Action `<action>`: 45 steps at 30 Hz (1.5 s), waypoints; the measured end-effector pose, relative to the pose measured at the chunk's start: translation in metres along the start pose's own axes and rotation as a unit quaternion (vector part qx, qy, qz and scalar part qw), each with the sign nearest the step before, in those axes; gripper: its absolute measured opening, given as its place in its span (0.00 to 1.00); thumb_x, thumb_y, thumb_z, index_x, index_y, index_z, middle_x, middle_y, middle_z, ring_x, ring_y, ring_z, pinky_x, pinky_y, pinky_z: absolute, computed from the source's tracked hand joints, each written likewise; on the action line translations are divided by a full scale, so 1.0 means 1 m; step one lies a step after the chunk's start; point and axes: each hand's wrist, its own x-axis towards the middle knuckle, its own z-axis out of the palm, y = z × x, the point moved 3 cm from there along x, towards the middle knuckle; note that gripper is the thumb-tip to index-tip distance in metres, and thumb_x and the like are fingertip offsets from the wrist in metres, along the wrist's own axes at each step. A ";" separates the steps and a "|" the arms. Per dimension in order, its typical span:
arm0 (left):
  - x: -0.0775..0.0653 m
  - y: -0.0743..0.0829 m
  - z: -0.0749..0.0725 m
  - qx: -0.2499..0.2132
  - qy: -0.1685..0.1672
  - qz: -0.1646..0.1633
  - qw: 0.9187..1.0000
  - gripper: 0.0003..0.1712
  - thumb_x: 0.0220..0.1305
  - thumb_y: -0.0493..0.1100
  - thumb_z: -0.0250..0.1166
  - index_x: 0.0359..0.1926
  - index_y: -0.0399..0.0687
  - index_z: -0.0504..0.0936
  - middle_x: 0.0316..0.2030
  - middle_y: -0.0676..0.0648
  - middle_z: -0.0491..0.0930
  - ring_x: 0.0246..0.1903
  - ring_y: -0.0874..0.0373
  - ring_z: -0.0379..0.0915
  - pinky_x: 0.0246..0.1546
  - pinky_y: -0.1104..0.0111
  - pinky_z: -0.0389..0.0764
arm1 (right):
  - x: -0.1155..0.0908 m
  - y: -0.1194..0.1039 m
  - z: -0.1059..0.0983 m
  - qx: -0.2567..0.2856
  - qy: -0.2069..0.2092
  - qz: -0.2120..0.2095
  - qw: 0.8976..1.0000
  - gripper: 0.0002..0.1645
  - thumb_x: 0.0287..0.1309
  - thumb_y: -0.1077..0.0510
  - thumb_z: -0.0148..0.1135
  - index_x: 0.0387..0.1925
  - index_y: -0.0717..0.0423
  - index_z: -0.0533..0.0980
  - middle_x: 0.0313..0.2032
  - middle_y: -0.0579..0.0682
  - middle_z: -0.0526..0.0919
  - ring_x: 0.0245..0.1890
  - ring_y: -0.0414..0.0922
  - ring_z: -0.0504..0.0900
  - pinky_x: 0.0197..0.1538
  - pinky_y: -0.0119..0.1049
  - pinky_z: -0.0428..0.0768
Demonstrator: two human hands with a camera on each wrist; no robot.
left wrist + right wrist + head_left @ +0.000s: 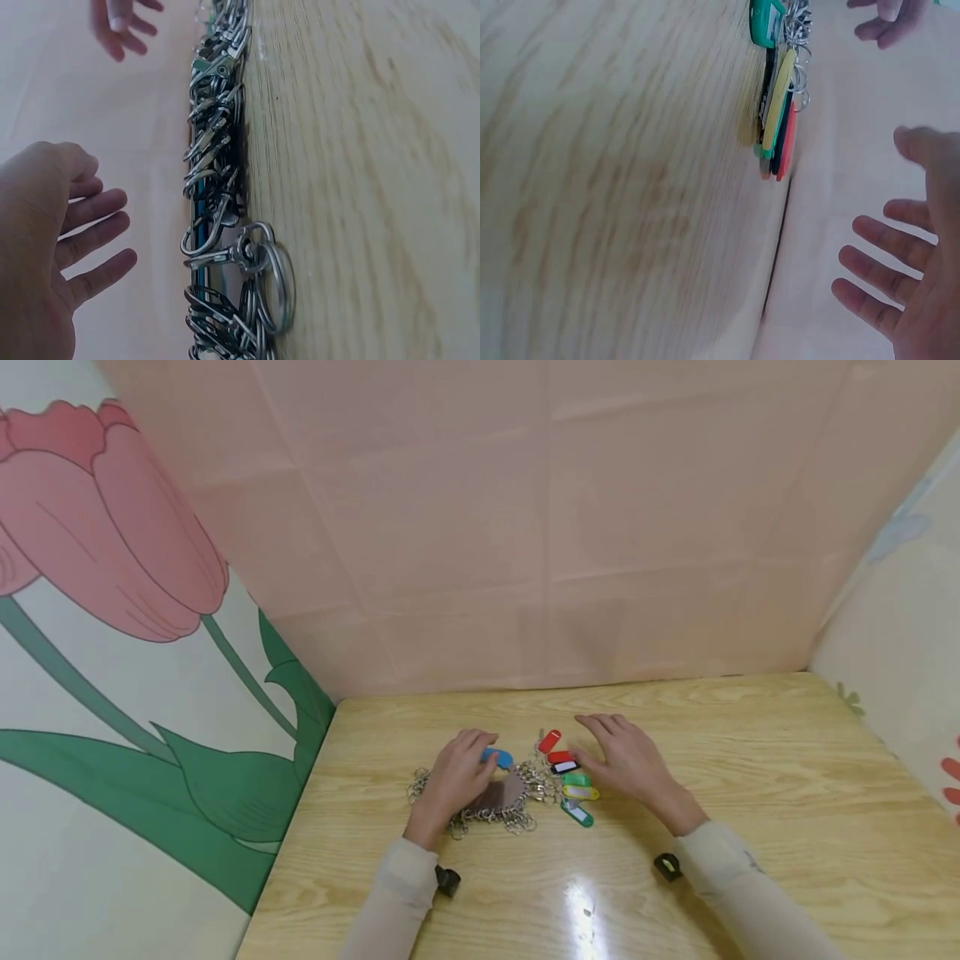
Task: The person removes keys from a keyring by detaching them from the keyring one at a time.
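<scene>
My left hand (457, 768) hovers over a flat grey-brown plate (501, 797), its fingers loosely bent and holding nothing. Metal swivel clasps with split rings (217, 150) crowd the plate's edge. A blue key tag (497, 757) shows by the left thumb in the head view. On the plate's right side key tags fan out: a red one (550, 742), a second red, a black (565, 767), a green, a yellow (581, 792) and a lower green (577, 813). Just right of these tags, my right hand (633, 764) is raised with relaxed, spread fingers and an empty palm.
The wood-grain table (787, 810) meets a pink cloth backdrop (465, 552) at its back edge. A wall with painted tulips (112, 527) stands on the left, a pale wall (900, 635) on the right. Small black devices (447, 882) sit at both wrists.
</scene>
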 end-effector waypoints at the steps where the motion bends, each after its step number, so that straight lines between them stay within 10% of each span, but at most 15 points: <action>1: 0.001 0.001 0.000 -0.002 -0.003 -0.004 1.000 0.20 0.78 0.45 0.65 0.64 0.43 0.83 0.57 0.46 0.86 0.58 0.52 0.82 0.59 0.59 0.84 | 0.001 0.000 0.000 -0.001 0.004 0.000 1.000 0.40 0.69 0.38 0.68 0.72 0.57 0.74 0.64 0.62 0.83 0.64 0.63 0.80 0.67 0.62 0.77; 45: 0.026 0.016 0.021 0.025 -0.099 -0.011 0.995 0.16 0.79 0.45 0.63 0.60 0.47 0.86 0.56 0.49 0.87 0.58 0.53 0.81 0.62 0.60 0.82 | 0.023 -0.023 0.034 -0.021 0.029 -0.093 0.995 0.14 0.61 0.58 0.78 0.48 0.53 0.88 0.47 0.54 0.90 0.45 0.53 0.85 0.42 0.47 0.87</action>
